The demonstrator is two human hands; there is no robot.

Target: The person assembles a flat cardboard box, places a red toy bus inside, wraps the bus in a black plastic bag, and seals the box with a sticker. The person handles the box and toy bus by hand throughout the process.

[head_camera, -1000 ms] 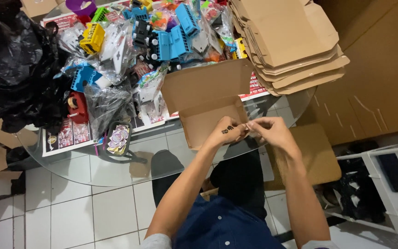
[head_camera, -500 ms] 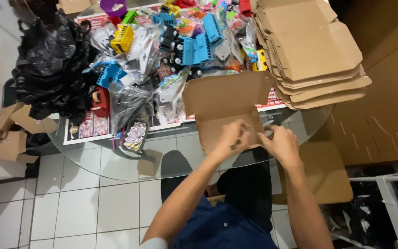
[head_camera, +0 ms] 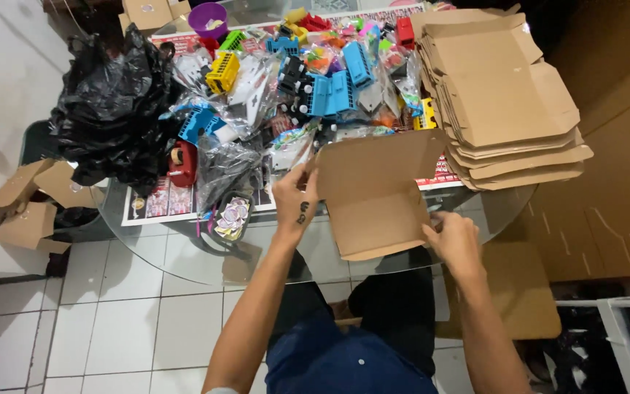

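A brown cardboard box blank (head_camera: 373, 193) lies on the round glass table (head_camera: 184, 255) in front of me, partly folded, its far flap raised. My left hand (head_camera: 294, 197) grips its left edge with fingers curled over the flap. My right hand (head_camera: 452, 239) holds its lower right corner at the table's near edge. A small dark tattoo shows on my left wrist.
A stack of flat cardboard blanks (head_camera: 501, 95) sits at the right. Bagged plastic toys (head_camera: 308, 80) in blue, yellow and red cover the table's far side. A black plastic bag (head_camera: 111, 109) lies at the left, folded boxes (head_camera: 27, 204) on the floor, and a purple bowl (head_camera: 209, 18) at the back.
My hands were pinched together at the blank's near edge; they have spread apart to its left and right sides. The view has shifted, bringing the table's left side into sight.
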